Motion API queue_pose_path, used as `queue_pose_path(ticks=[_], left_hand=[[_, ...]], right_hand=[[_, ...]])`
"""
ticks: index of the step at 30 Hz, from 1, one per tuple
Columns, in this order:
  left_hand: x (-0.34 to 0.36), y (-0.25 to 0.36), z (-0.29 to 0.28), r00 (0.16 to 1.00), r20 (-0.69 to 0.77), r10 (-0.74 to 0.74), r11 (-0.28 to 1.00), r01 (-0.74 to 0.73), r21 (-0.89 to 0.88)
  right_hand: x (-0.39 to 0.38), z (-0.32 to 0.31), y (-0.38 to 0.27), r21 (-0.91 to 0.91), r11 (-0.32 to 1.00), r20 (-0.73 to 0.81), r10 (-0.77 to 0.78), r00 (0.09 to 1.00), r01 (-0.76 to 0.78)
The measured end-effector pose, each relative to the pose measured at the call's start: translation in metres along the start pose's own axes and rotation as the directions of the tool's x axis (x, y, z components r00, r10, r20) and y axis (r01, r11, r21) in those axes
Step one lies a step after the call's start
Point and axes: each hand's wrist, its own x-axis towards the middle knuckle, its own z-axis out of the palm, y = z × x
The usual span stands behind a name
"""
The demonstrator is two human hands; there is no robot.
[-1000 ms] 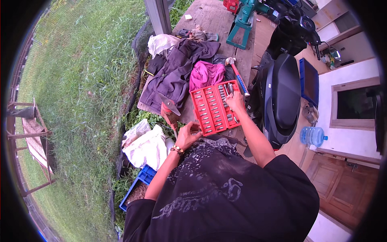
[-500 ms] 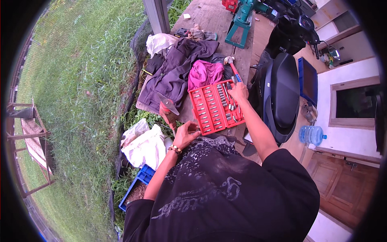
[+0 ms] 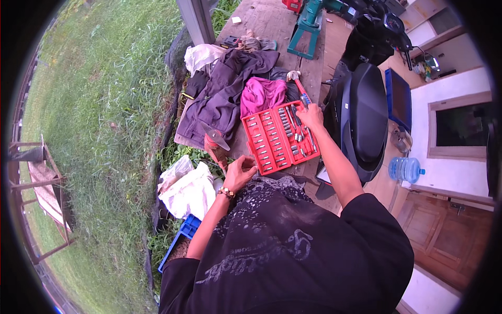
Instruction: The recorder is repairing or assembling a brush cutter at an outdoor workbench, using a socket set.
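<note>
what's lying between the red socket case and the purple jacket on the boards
In the head view, a bunched pink cloth lies between the open red socket case and the purple jacket, touching both; nearer the person, bare wooden boards show.

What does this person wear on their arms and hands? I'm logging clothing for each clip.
Both forearms are bare below the short sleeves of a black T-shirt with a faded grey print. The left hand has a beaded bracelet at the wrist. The right hand shows no glove; rings are too small to tell.
</note>
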Motion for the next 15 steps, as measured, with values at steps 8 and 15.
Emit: queue_pose_path(ticks=[8, 15], left_hand=[[0.006, 0.000, 0.005, 0.999, 0.016, 0.036, 0.999, -0.036, 0.036], [0.006, 0.002, 0.006, 0.999, 0.037, 0.038, 0.998, -0.040, 0.052]], right_hand=[[-0.013, 0.013, 0.031, 0.241, 0.971, -0.005, 0.010, 1.000, -0.009], [-0.086, 0.009, 0.027, 0.103, 0.985, 0.058, -0.147, 0.987, 0.140]])
